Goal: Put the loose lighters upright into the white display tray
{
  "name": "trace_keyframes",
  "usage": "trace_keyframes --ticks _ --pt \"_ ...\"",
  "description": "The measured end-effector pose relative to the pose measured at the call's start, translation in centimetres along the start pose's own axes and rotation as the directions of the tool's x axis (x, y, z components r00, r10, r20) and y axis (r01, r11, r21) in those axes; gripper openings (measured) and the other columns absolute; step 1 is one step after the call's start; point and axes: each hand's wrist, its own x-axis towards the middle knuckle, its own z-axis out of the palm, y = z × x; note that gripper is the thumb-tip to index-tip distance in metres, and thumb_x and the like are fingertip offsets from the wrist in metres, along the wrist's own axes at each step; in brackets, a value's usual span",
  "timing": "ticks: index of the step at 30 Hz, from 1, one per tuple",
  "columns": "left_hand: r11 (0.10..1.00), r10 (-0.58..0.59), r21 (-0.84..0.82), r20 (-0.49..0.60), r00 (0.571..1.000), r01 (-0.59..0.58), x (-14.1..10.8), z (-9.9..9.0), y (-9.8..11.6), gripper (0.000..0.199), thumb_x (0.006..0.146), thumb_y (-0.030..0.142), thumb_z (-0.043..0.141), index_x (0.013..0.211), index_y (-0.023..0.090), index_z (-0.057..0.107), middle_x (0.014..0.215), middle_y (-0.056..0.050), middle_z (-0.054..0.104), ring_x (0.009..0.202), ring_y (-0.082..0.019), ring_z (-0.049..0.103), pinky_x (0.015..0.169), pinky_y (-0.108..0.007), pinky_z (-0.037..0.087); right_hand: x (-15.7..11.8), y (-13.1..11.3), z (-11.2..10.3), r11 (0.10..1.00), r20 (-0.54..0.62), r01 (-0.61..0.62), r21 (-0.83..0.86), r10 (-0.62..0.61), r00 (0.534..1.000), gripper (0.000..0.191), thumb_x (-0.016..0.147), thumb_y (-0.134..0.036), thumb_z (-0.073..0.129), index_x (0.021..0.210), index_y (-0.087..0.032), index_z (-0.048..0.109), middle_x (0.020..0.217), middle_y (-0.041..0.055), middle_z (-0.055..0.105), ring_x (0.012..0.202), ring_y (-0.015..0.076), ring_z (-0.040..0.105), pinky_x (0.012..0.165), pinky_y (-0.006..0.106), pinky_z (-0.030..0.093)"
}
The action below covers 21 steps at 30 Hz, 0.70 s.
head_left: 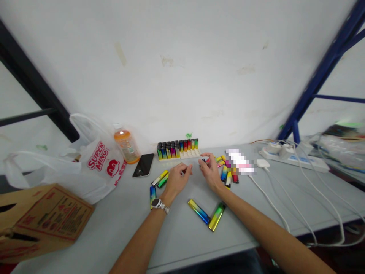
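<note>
Near the middle of the grey table, my left hand point(179, 177) has its fingers curled; whatever it may hold is hidden. My right hand point(210, 170) pinches a small dark-ended item, likely a lighter point(203, 162), partly hidden by the fingers. Behind the hands stands a white rack point(190, 153), its left part full of upright colourful lighters point(169, 150), with a single row along the back on the right. Several loose lighters lie by my left hand point(160, 178) and by my right hand point(229, 177). Two lighters point(199, 211) form a V nearer the front edge.
At the left are a cardboard box point(54, 220), a white plastic bag point(94, 163), an orange drink bottle point(127, 146) and a black phone point(143, 165). To the right lie a bright phone-like item point(240, 161), white cables and a power strip point(296, 159). A wall rises behind.
</note>
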Motion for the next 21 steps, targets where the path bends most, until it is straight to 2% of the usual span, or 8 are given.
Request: trace_keyframes --ticks 4,12,17,21 --pt "1.000 -0.008 0.009 0.036 0.999 0.008 -0.09 0.11 -0.10 0.041 0.095 0.041 0.050 0.067 0.019 0.069 0.072 -0.002 0.066 0.065 -0.014 0.058 0.065 -0.026 0.043 -0.03 0.23 -0.10 0.999 0.028 0.037 -0.001 -0.037 0.999 0.041 0.084 -0.051 0.058 0.114 -0.025 0.049 0.054 -0.0101 0.033 0.046 0.0121 0.035 0.046 0.024 0.028" --pt "1.000 -0.015 0.006 0.079 0.997 0.015 -0.07 0.31 -0.01 0.038 0.094 0.038 0.051 0.068 0.018 0.068 0.074 -0.003 0.066 0.067 -0.014 0.059 0.065 -0.026 0.043 0.03 0.41 0.17 0.995 0.012 0.039 -0.088 -0.038 0.999 0.032 0.084 -0.036 0.054 0.113 -0.024 0.046 0.054 -0.0108 0.036 0.046 0.0119 0.034 0.047 0.024 0.028" --pt "0.999 0.034 0.009 0.126 0.991 -0.035 -0.07 -0.02 0.11 0.033 0.093 0.034 0.052 0.070 0.018 0.068 0.074 -0.003 0.065 0.067 -0.014 0.058 0.064 -0.026 0.042 0.13 0.37 0.33 0.992 0.025 0.091 -0.086 -0.089 0.996 0.037 0.081 -0.042 0.067 0.100 -0.025 0.040 0.063 -0.0088 0.048 0.053 0.0123 0.045 0.052 0.024 0.035" --pt "0.997 0.075 -0.003 0.158 0.985 -0.075 -0.25 -0.13 0.14 0.030 0.093 0.032 0.053 0.071 0.018 0.068 0.076 -0.003 0.067 0.071 -0.015 0.060 0.070 -0.027 0.045 0.54 0.38 0.11 0.990 0.030 0.110 -0.087 -0.108 0.994 0.032 0.083 -0.047 0.067 0.089 -0.024 0.047 0.073 -0.0028 0.055 0.061 0.0146 0.052 0.054 0.026 0.041"
